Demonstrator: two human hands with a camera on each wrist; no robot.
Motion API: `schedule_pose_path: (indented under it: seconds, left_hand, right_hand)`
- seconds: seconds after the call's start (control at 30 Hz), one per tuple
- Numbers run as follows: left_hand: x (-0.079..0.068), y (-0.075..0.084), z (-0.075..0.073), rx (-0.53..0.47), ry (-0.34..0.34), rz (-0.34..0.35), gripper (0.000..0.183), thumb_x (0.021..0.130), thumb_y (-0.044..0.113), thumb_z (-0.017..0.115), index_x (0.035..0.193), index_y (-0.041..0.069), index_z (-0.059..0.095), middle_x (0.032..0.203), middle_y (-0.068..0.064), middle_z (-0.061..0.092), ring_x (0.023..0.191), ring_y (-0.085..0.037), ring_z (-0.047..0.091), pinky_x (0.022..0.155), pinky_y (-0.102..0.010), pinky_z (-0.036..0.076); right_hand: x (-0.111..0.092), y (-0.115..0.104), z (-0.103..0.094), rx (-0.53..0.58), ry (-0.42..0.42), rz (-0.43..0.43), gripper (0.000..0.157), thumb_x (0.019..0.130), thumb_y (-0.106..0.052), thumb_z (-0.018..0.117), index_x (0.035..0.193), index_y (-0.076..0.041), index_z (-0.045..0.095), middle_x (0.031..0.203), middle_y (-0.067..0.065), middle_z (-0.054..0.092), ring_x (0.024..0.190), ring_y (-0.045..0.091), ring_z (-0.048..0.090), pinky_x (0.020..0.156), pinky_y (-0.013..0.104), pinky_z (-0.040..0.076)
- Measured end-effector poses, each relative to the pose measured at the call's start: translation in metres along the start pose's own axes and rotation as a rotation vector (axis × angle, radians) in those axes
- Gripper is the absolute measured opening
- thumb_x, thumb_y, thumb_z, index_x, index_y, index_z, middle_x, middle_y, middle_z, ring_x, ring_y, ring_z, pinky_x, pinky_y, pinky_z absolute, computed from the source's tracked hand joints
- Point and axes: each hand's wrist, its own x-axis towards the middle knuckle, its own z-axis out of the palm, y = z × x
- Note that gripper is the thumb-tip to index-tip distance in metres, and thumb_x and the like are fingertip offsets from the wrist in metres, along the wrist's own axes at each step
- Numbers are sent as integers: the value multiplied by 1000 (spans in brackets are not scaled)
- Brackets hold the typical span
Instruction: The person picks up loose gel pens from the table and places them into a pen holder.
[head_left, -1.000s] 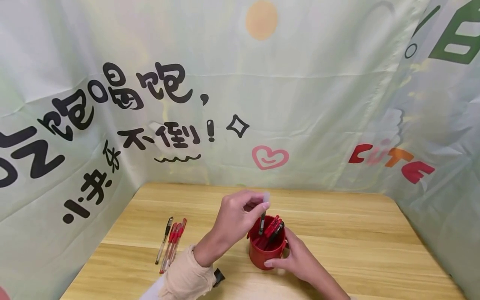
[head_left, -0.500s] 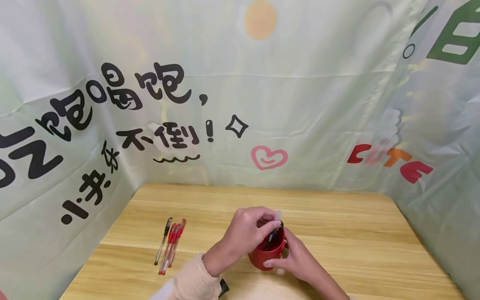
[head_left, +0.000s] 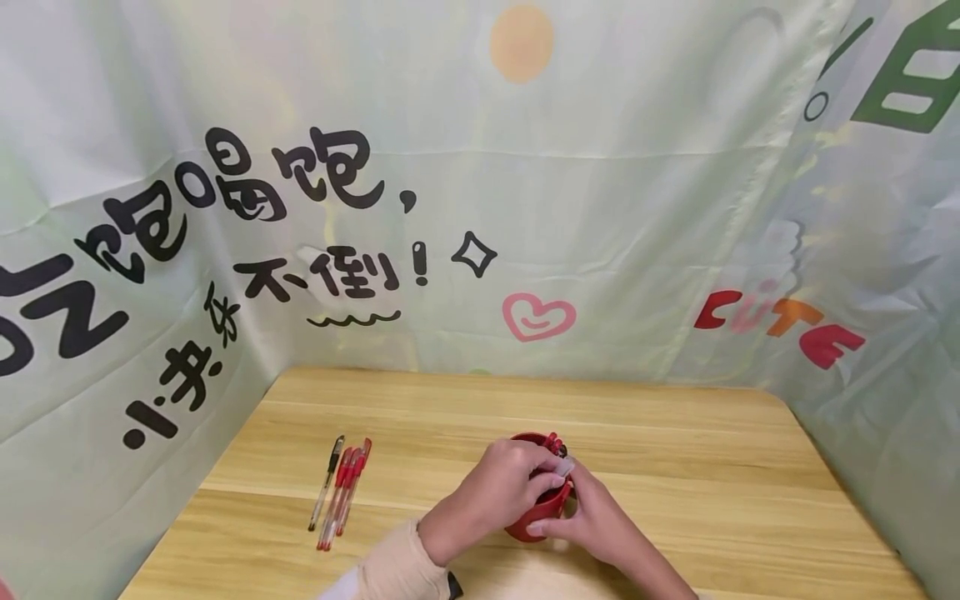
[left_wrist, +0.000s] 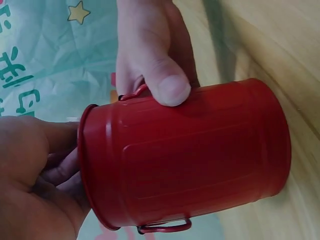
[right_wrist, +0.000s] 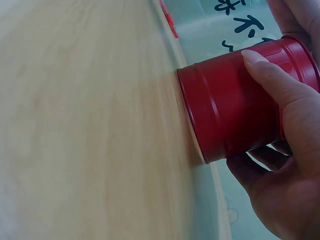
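A red metal pail-shaped cup (head_left: 525, 528) with small wire handles stands upright on the table. My right hand (head_left: 596, 518) holds it from the right, thumb across its front, as the right wrist view also shows. Over its mouth is my left hand (head_left: 506, 483), which pinches the whitish top of a pen (head_left: 564, 468); the rest of that pen is hidden by the hand and the cup. Red-topped pens (head_left: 553, 441) and a black pen end (head_left: 562, 451) poke above the far rim. In the left wrist view, the left fingers (left_wrist: 62, 167) reach behind the cup's rim.
On the left of the wooden table (head_left: 675, 467) lie a black-capped pen (head_left: 327, 483) and several red-capped pens (head_left: 348, 492), side by side. A printed cloth (head_left: 637, 233) hangs behind the table and along both sides.
My left hand has moved right and down with the pen, which has sunk deeper into the cup until mainly its whitish top shows. The right hand stays on the cup.
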Motion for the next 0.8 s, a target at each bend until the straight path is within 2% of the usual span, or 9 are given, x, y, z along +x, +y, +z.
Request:
schedule_pose_path:
  seconds: [0.1, 0.2, 0.43, 0.63, 0.8]
  left_hand:
    - [-1, -2, 4, 27, -4, -5, 9, 93, 21, 78, 98, 14, 83, 91, 7, 81, 87, 2, 73, 76, -5, 52]
    - [-1, -3, 7, 35, -2, -19, 10, 93, 21, 79, 99, 15, 83, 92, 7, 82, 88, 3, 73, 76, -5, 52]
    - [-1, -6, 10, 54, -29, -29, 9, 93, 20, 78, 99, 16, 84, 93, 8, 81, 86, 4, 72, 73, -3, 50]
    - [0, -5, 10, 82, -57, -27, 9, 95, 19, 76, 99, 15, 83, 93, 7, 81, 78, 8, 67, 67, 0, 46]
    - [1, -3, 10, 78, -65, -34, 8, 96, 18, 75, 96, 14, 82, 89, 7, 81, 68, 12, 59, 62, 0, 43]
  right_hand:
    - [0, 1, 0, 11, -2, -24, 78, 80, -37, 90, 144, -21, 49, 143, 1, 61, 120, 3, 61, 98, 23, 56]
    - [0, 2, 0, 14, 0, -12, 77, 80, -37, 90, 143, -21, 50, 141, 2, 62, 119, 2, 61, 98, 23, 56]
    - [0, 1, 0, -2, -1, -15, 80, 80, -39, 90, 146, -22, 47, 138, -3, 63, 118, 3, 63, 98, 24, 56]
    - [2, -1, 1, 6, -5, 46, 85, 77, -39, 92, 147, -28, 45, 139, -11, 62, 118, 4, 63, 99, 23, 55]
    - [2, -1, 0, 13, -9, 70, 87, 76, -39, 92, 148, -28, 45, 140, -12, 62, 119, 5, 63, 100, 23, 55]
